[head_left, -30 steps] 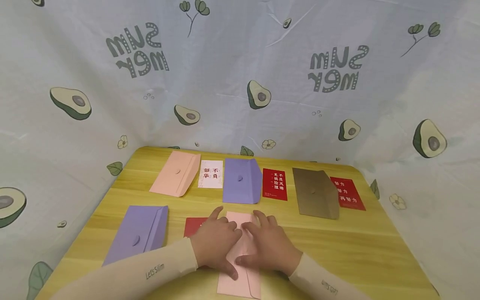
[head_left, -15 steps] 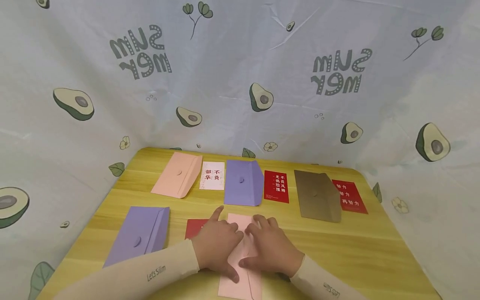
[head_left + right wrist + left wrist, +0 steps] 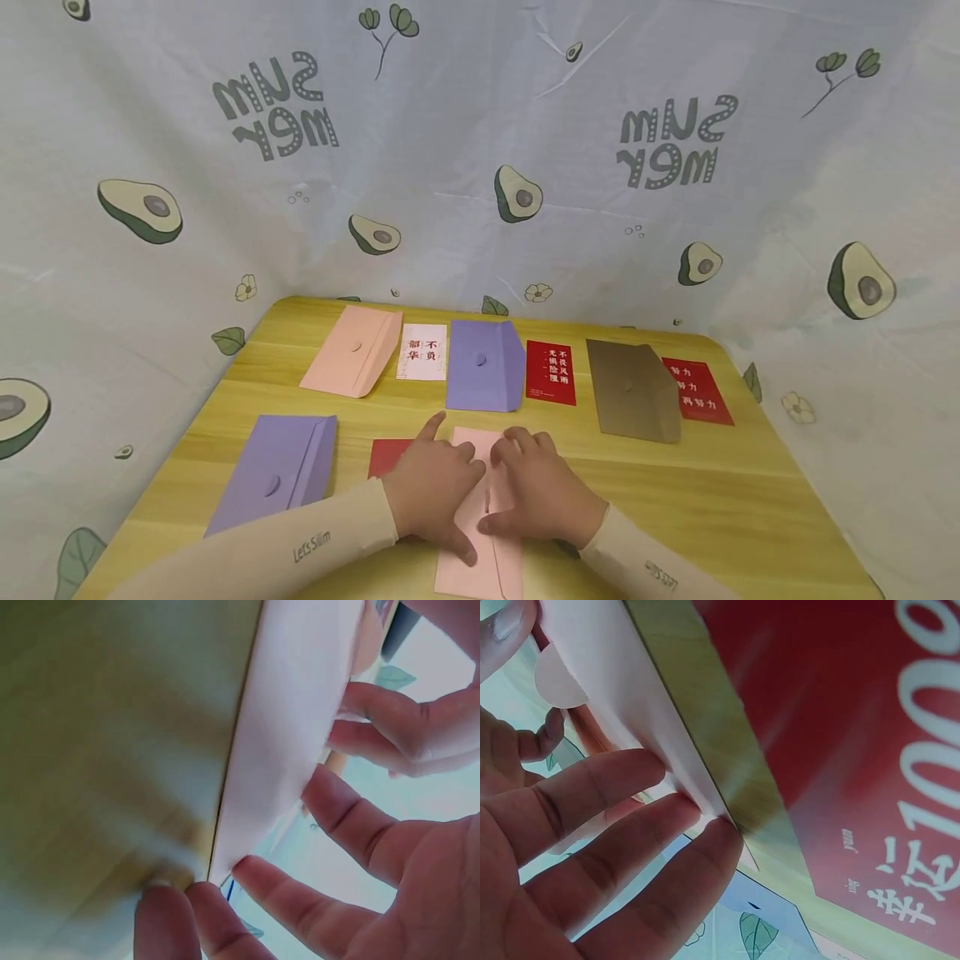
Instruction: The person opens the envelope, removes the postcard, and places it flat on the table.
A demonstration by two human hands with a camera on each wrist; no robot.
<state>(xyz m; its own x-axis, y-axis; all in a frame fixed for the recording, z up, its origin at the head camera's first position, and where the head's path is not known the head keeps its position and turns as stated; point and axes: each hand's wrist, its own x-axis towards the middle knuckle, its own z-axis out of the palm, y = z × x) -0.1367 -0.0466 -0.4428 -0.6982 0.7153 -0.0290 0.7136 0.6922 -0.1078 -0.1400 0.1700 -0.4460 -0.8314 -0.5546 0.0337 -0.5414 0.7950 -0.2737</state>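
Note:
A long pink envelope (image 3: pixel 480 575) lies on the table between my hands, its flap folded over the front. In the left wrist view its rounded tab (image 3: pixel 559 679) shows close to the thumb. My left hand (image 3: pixel 431 492) rests on the envelope's left half, index finger pointing away and several fingertips on the paper. From the right, my right hand (image 3: pixel 543 492) touches the flap side with bent fingers, the thumb lying across the paper near a small slit. Two of its fingertips reach past the envelope edge (image 3: pixel 217 825) onto the table. A red card (image 3: pixel 390 454) is partly under the left hand.
At the back lie another pink envelope (image 3: pixel 352 350), a white card (image 3: pixel 422 367), a purple envelope (image 3: pixel 480 383), a red card (image 3: pixel 551 387), a brown envelope (image 3: pixel 630 404) and another red card (image 3: pixel 701 408). A second purple envelope (image 3: pixel 262 458) lies at left. Printed cloth (image 3: pixel 450 125) surrounds the table.
The right thumb and fingers have shifted slightly right on the envelope, and a small slit at the flap now shows more plainly. The left hand stays almost still.

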